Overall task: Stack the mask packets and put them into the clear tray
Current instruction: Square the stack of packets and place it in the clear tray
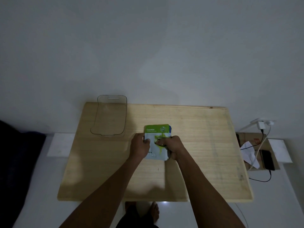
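Two hands were closed on the mask packets (157, 139): left hand (139, 145) gripped the left edge, right hand (171, 145) the right. Beyond the left fingers, apart, the clear tray (98, 124) was seen on the wooden table (205, 145).

Person seen from above. Both forearms are bare from elbow to wrist, with no sleeve in view. The left hand (139, 146) and right hand (171, 145) carry no glove, ring or watch that can be made out. Two bare feet (142, 209) show below the arms; dark clothing sits at the lower edge.
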